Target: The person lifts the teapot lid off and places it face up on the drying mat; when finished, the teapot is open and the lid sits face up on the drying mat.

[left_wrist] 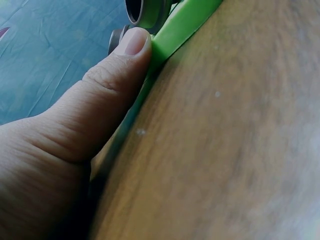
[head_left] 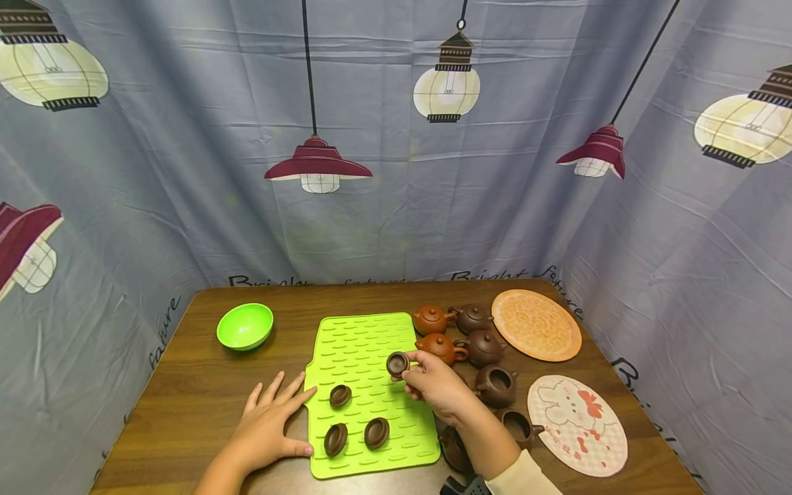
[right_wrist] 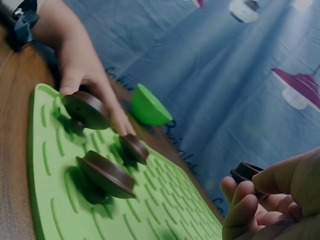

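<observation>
My right hand (head_left: 436,385) pinches a small dark brown teapot lid (head_left: 398,364) over the lime green ribbed mat (head_left: 365,337), its hollow underside showing in the head view. Three more brown lids lie on the mat, knob down and tilted: one lid (head_left: 340,395) farther back, another lid (head_left: 336,440) at front left, a third lid (head_left: 377,433) beside it. Flat on the table, my left hand (head_left: 266,423) spreads its fingers, with thumb (left_wrist: 132,45) and index fingertip at the mat's left edge.
Right of the mat stand orange lidded teapots (head_left: 438,347), dark lidded teapots (head_left: 485,348) and dark lidless teapots (head_left: 497,386), some partly behind my right arm. Beyond them lie an orange round placemat (head_left: 537,324) and a rabbit-print placemat (head_left: 578,425). A green bowl (head_left: 245,326) stands back left.
</observation>
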Available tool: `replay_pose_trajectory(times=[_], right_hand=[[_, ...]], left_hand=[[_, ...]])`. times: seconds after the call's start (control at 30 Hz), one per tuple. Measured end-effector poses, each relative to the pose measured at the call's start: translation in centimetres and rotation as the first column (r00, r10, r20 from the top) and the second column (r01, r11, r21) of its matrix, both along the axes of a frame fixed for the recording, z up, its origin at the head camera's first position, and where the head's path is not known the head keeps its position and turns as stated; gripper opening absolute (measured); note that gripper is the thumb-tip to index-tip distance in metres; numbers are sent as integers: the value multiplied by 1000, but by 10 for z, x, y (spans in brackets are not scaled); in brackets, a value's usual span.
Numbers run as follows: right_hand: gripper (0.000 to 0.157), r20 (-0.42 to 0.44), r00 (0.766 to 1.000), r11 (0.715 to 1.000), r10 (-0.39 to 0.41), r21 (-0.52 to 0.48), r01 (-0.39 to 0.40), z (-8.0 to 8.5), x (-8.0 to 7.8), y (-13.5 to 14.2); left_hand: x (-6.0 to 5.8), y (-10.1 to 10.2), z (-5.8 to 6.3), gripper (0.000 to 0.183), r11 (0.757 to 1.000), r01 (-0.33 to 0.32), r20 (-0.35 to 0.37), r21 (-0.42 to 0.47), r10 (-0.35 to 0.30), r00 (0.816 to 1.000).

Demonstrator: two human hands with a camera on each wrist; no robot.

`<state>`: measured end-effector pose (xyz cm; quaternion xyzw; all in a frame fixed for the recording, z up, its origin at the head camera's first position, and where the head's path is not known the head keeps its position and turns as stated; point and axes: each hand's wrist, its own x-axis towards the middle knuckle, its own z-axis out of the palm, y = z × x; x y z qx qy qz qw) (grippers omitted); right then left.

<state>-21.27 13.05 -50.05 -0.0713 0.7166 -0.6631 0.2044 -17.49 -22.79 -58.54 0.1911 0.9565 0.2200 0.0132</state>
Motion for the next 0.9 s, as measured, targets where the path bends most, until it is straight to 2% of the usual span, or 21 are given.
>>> replay_pose_trajectory(times=[0.27,0.47,0.67,0.9], right_hand=[[35,-15,999,991,29,132,-27,-12,4,-20],[30,10,999,976,48,212,-49,-25,4,-33],[19,9,998,965,59,257,-60,-33,5,-45],[17,-6,999,949,45,313,-41,-31,5,-51]], left_hand=[[4,-1,-5,114,1000,1,47,18,-2,999],[2,-1,-7,113,1000,0,27,24,0,1000],[-1,0,-3,113,1000,0,15,23,-1,1000],[0,0,2,114,1000,1,14,10,-1,1000]])
